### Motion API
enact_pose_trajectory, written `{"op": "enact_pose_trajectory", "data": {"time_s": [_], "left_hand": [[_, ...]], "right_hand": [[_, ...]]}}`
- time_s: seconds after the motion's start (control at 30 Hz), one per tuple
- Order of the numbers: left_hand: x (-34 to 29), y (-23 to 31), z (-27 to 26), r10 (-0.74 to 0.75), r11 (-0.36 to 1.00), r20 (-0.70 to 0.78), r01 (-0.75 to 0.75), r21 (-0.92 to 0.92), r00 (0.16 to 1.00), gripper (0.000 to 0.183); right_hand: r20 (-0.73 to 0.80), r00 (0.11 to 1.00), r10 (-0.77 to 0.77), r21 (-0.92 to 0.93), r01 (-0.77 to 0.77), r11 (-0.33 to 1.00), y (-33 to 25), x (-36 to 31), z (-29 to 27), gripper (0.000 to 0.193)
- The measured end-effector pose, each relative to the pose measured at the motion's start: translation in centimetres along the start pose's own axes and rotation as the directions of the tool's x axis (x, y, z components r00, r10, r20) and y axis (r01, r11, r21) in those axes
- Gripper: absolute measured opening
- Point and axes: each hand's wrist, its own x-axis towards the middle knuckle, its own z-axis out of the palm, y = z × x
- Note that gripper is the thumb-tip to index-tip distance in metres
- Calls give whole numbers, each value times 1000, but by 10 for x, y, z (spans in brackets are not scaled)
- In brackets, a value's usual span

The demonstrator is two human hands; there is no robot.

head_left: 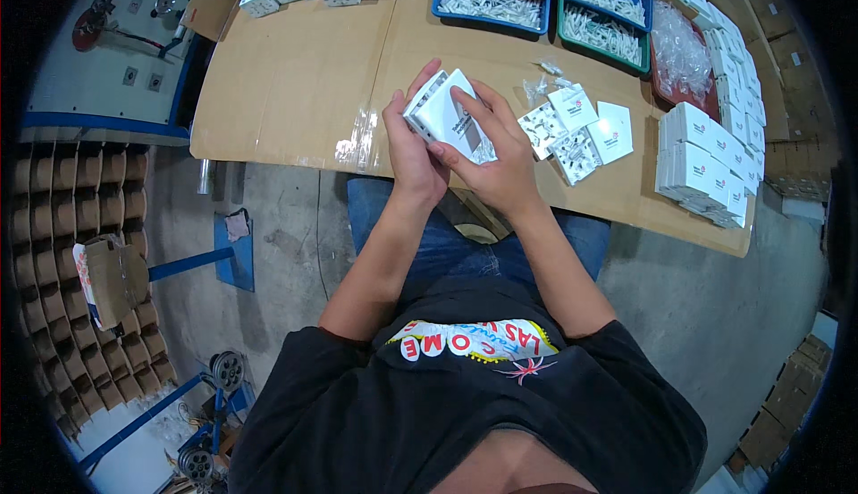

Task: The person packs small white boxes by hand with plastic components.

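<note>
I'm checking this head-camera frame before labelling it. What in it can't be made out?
- Small white box: its underside and contents, hidden in the head view by the left hand and right hand.
- Parts in the blue trays: too small and bent by the fisheye rim to identify.
- Stacked white boxes on the right: their full count, since they overlap.

Even, fairly bright overhead light with soft shadows, glare on the taped table (295, 92) seam just left of the fingers, sharp centre, fisheye bending and black vignette outward.
</note>
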Motion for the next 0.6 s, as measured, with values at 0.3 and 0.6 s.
{"op": "enact_pose_trajectory", "data": {"time_s": [0.3,0.6], "left_hand": [[-2,-2,-2,14,999,26,-15,46,1000,64],[-9,-5,-11,30,994,-28,-27,106,999,54]], "right_hand": [[17,999,-45,-1,45,999,3,0,3,66],[21,998,-67,29,67,997,6,3,-2,67]]}}
